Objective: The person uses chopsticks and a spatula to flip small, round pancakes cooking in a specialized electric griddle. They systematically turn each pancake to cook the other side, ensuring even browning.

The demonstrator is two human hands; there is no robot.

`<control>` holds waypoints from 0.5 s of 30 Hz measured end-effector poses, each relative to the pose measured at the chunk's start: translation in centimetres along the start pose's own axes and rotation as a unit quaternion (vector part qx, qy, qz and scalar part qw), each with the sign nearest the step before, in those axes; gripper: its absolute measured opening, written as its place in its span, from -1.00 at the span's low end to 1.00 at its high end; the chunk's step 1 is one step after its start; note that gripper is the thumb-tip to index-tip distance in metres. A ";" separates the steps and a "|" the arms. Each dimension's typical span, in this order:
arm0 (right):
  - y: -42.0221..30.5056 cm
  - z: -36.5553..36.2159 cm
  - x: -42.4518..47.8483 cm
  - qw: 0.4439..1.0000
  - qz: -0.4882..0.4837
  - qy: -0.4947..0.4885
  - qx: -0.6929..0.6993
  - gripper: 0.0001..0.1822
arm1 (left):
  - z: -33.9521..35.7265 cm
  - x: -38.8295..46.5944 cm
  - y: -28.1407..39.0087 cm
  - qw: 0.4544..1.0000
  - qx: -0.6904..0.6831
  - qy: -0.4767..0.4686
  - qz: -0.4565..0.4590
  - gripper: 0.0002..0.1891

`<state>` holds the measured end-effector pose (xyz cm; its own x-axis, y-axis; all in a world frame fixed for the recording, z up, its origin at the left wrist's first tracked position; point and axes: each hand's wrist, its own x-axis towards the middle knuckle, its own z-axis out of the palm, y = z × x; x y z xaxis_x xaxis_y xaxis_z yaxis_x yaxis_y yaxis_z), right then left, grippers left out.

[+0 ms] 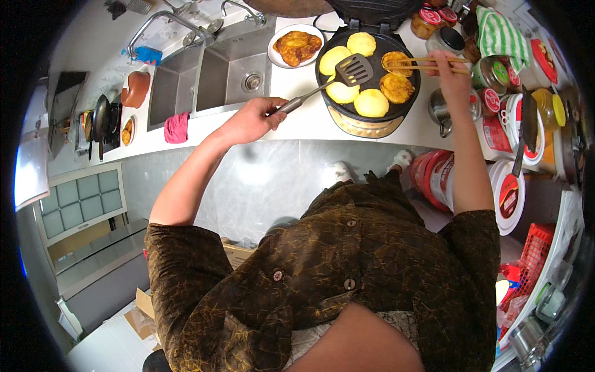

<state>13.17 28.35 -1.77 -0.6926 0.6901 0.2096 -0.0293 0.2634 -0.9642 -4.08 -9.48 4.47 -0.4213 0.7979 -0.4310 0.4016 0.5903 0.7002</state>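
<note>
My left hand [254,120] grips the handle of a slotted spatula [354,70], its head above the pale cakes on the left of a round electric griddle [370,126]. Wooden chopsticks [418,59] are in my right hand [447,69], their tips at a browned cake [395,63] on the griddle's right side. Just below that cake lies another browned one [397,89]. Several pale yellow cakes [371,103] sit around the rest of the black plate. The griddle's lid [376,9] stands raised at the back.
A plate [273,55] of browned flatbread [297,47] stands between griddle and steel double sink [232,76]. On the right are a metal jug [439,109], several jars [491,74] and a green-striped cloth [502,37]. A pink cloth [176,128] hangs over the counter's front edge.
</note>
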 end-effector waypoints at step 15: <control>0.7 -1.9 1.8 0.993 -0.029 -0.040 -0.108 -0.69 | 1.0 2.3 2.0 0.994 -0.084 -0.042 -0.060 -0.69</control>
<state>13.30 31.10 -1.77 -0.7498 0.6158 0.2421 0.0783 0.4460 -0.8916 -3.40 -6.33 4.34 -0.3857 0.7350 -0.5577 0.2078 0.6581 0.7237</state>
